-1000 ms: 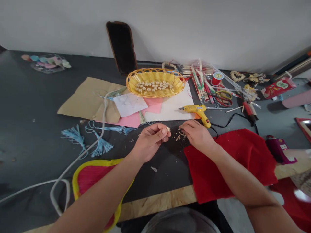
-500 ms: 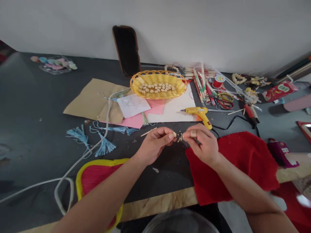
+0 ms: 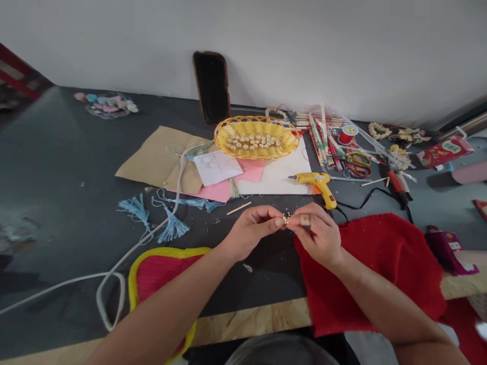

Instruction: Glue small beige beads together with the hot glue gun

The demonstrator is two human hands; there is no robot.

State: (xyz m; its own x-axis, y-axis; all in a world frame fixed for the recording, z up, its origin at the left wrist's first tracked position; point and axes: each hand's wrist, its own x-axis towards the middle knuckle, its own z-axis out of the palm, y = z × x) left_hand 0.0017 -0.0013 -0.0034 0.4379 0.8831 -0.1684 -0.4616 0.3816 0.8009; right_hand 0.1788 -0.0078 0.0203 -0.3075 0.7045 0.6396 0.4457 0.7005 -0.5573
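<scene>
Above the dark table, my left hand [image 3: 255, 228] pinches a small cream bead piece [image 3: 285, 221] between thumb and forefinger. My right hand [image 3: 317, 230], with a tan band round one finger, is closed in a pinch at the other side of that piece; whether it holds a bead of its own is too small to tell. The fingertips of both hands nearly meet. A few loose tiny beads lie just beyond them. Behind the hands, a yellow woven basket [image 3: 256, 152] holds several cream bead clusters [image 3: 254, 142]. A yellow glue gun [image 3: 315, 181] lies beyond my right hand.
Blue tassels [image 3: 173, 228] and a white cable [image 3: 131, 251] lie at left, near brown paper [image 3: 155, 159]. A phone [image 3: 212, 87] leans on the wall. Red cloth [image 3: 373, 263] lies under my right forearm. Scissors [image 3: 357, 165], red thread [image 3: 347, 136] and wrapped sticks are at back right.
My hands have come closer together, so their fingertips nearly meet at the bead piece. The camera view has shifted slightly, and the table items appear farther right.
</scene>
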